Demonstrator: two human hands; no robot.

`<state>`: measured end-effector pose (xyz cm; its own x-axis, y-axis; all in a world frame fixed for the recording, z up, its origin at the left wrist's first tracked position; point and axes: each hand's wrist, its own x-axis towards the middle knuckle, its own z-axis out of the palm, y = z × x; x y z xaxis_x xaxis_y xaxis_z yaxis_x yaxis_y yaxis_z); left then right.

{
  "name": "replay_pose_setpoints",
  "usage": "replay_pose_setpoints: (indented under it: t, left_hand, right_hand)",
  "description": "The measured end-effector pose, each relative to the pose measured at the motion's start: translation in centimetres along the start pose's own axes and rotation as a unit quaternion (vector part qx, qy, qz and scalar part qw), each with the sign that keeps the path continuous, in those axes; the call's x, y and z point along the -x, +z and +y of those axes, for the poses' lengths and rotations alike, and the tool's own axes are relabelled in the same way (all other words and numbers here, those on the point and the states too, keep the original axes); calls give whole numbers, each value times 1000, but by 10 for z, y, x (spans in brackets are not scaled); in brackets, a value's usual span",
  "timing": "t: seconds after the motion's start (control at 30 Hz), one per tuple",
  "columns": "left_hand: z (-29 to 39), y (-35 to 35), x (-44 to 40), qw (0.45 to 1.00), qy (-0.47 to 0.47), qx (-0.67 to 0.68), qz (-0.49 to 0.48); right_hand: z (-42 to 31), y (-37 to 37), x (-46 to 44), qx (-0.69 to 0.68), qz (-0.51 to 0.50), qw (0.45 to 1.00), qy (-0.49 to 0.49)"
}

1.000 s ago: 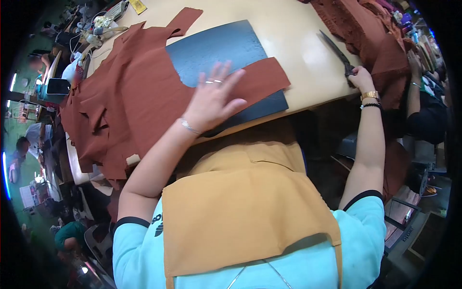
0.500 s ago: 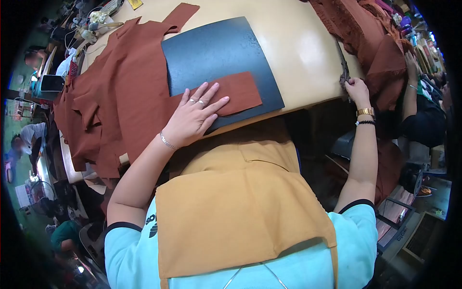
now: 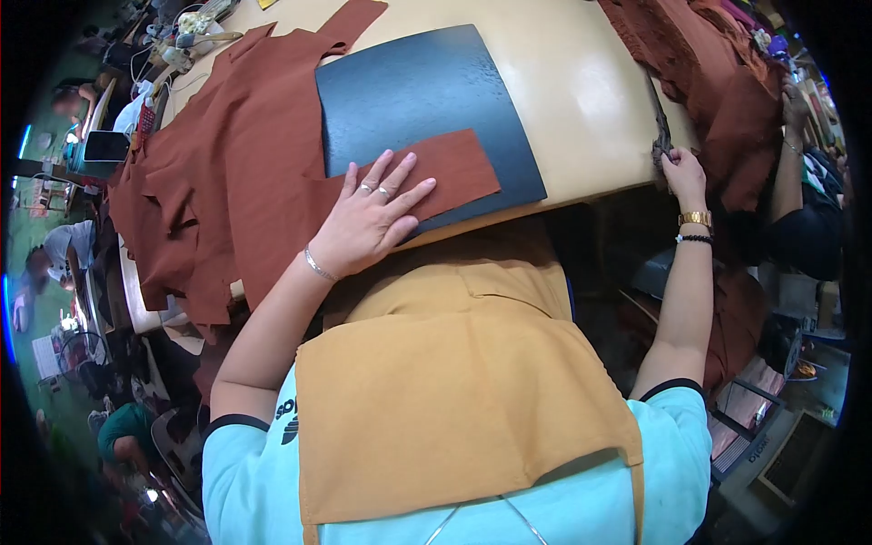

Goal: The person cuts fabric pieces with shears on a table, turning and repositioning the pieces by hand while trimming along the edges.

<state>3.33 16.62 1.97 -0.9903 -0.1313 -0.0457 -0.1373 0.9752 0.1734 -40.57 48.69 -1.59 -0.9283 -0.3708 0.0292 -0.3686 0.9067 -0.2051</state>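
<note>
Pressing flat, left grip (image 3: 374,218) is spread on brown cloth (image 3: 468,163) over the black mat (image 3: 427,91); sideways push could ruck it. Right grip (image 3: 681,173) is clutching dark scissors (image 3: 662,127) by the table (image 3: 581,118) edge, slack hold might drop them.

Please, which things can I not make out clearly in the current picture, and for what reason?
In the head view:
- scissors: handles partly hidden by the right hand
- reddish-brown cloth: the patch under the left hand is covered by it
- black board: left edge lies under the cloth
- shirt lettering: partly covered by the apron
- yellow object: cut off by the top edge
</note>
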Motion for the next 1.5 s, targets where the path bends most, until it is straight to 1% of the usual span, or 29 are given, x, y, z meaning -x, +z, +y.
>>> replay_pose_setpoints:
  t: [0.03,0.13,0.17,0.2,0.23,0.27,0.33,0.37,0.4,0.43,0.53,0.6,0.67,0.7,0.77,0.8,0.87,0.93,1.0,1.07,1.13,1.2,1.23,1.33,1.43,1.5]
  left_hand:
    - [2,-1,3,1000,2,-20,9]
    - [8,-17,19,995,-40,-3,86]
    - [1,-22,26,990,-92,-17,105]
    - [-9,-24,32,977,-157,17,146]
    - [-21,-26,39,956,-222,51,186]
    - [-35,-20,47,932,-292,50,209]
    - [-62,-4,61,886,-414,85,190]
    - [-66,5,61,896,-415,46,151]
    - [-67,8,58,903,-415,8,112]
    - [-68,10,54,908,-412,-29,72]
    - [-57,11,17,939,-329,-49,85]
    - [-48,9,-20,967,-232,-44,99]
    - [-40,9,-57,989,-119,-21,88]
    - [-45,8,-72,994,-63,-13,87]
    - [-67,5,-98,999,13,6,53]
    - [-80,1,-110,998,54,13,32]
    - [-125,-1,-123,998,-16,-37,46]
    - [-157,-17,-121,990,-113,-80,33]
    - [-172,-22,-107,980,-140,-117,84]
    - [-171,-18,-93,976,-129,-100,142]
    - [-145,-21,-73,973,-107,-55,197]
    - [-102,-25,-44,980,-70,2,187]
    - [-85,-24,-32,986,-40,25,160]
    - [-44,-13,-5,993,26,69,96]
    - [-26,1,5,994,25,88,64]
    - [-26,8,3,995,17,76,66]
  right_hand:
    - [0,1,0,4,5,1000,-2]
    - [2,3,1,-9,27,999,-20]
    - [3,2,2,-9,23,1000,-10]
    - [1,2,2,-10,19,1000,-2]
    - [0,2,2,-11,16,1000,4]
    - [1,3,1,-14,15,1000,-2]
    - [5,6,-1,-19,14,1000,-15]
    - [6,7,1,-30,38,999,-25]
    - [7,8,0,-28,36,999,-27]
    - [8,9,-1,-26,35,999,-28]
    - [10,10,0,-37,43,998,-40]
    - [6,7,4,-70,34,996,-36]
    - [-2,4,21,-145,13,989,-30]
    - [0,9,29,-199,10,978,-66]
    - [-18,1,56,-290,-49,955,-38]
    - [-22,0,68,-385,-91,918,-25]
    - [-31,0,93,-422,-116,898,-41]
    - [-51,-5,120,-505,-151,849,-24]
    - [-58,0,138,-547,-196,813,-38]
    - [-69,3,155,-576,-236,782,-19]
    - [-84,1,170,-590,-268,762,-12]
    - [-96,3,180,-627,-306,717,-14]
    - [-101,2,183,-644,-322,694,-15]
    - [-118,-6,187,-636,-362,682,-11]
    - [-124,-9,187,-614,-409,674,-39]
    - [-124,-12,188,-580,-445,682,-18]
